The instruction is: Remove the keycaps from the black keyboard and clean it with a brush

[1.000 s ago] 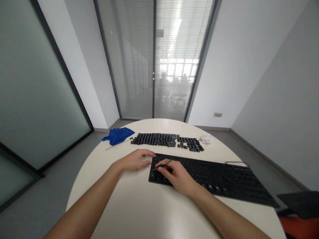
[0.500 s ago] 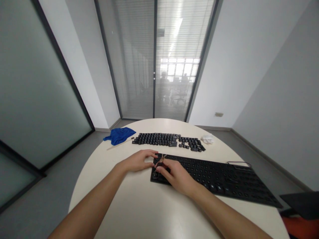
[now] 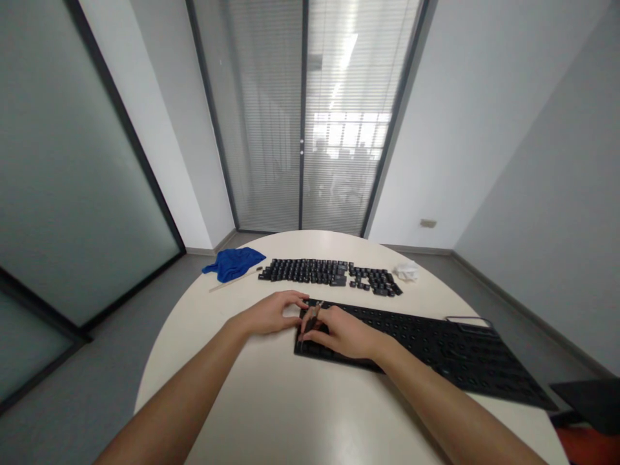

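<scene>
A black keyboard base (image 3: 436,342), with most of its keycaps off, lies slanted across the front of the table. My left hand (image 3: 274,312) rests at its left end, thumb and fingers apart, fingertips touching the corner. Over that same end, my right hand (image 3: 346,332) is closed around a slim dark and tan tool (image 3: 312,318) with thin wire-like ends, which looks like a keycap puller. The tool's lower end points down at the keyboard's left keys; whether it grips a keycap is hidden by my fingers.
Loose black keycaps (image 3: 310,271) lie in rows behind the keyboard. To their left are a blue cloth (image 3: 237,263) and a thin stick (image 3: 232,282); to their right, a crumpled white tissue (image 3: 407,271). A dark chair part (image 3: 593,403) stands beyond the table's right edge.
My right hand has turned slightly and lowered toward the keyboard, the tool now more upright in its fingers. My left hand has stayed at the keyboard's corner.
</scene>
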### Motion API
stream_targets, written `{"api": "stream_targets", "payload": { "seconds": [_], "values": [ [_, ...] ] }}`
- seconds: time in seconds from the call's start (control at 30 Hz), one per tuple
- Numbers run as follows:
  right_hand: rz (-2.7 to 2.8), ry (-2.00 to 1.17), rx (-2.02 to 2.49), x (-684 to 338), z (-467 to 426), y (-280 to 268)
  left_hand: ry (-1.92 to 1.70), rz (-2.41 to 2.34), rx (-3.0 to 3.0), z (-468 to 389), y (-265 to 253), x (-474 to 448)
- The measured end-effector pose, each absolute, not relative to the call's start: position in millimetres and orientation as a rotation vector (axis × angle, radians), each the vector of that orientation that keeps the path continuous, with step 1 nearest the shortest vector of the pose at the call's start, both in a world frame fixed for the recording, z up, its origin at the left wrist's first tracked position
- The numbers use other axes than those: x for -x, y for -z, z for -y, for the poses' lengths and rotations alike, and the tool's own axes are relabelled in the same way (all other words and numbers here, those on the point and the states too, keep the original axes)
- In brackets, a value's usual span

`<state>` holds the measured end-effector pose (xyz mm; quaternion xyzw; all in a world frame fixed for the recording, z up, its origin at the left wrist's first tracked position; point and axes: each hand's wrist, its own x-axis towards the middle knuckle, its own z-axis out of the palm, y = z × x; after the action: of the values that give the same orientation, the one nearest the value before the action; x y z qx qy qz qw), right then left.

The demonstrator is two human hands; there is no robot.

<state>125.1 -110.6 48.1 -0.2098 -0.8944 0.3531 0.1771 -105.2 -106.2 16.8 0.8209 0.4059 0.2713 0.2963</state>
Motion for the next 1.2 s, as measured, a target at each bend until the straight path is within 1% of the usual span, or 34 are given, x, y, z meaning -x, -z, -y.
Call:
{"api": "stream_targets", "payload": {
  "seconds": [0.23,0.33,0.63,0.9,1.2],
  "values": [
    [2.157,-1.373,0.639,-125.8,107.2,-26.3,-0.719,-1.079,-2.189,104.4,-17.8,103.7],
    [2.007,-1.478,0.671,-125.2,103.5,-23.0,-0.719,-1.075,-2.175,104.8,-18.9,102.4],
    [1.537,-1.387,0.769,-131.4,88.1,-14.0,-0.891,-1.135,-2.046,110.6,-28.8,85.9],
    [1.456,-1.356,0.826,-134.6,81.6,-8.0,-1.048,-1.213,-1.836,109.9,-18.8,62.6],
    [1.446,-1.403,0.839,-134.7,84.4,-16.5,-1.201,-1.085,-1.419,106.4,-10.9,54.1]
  ]
}}
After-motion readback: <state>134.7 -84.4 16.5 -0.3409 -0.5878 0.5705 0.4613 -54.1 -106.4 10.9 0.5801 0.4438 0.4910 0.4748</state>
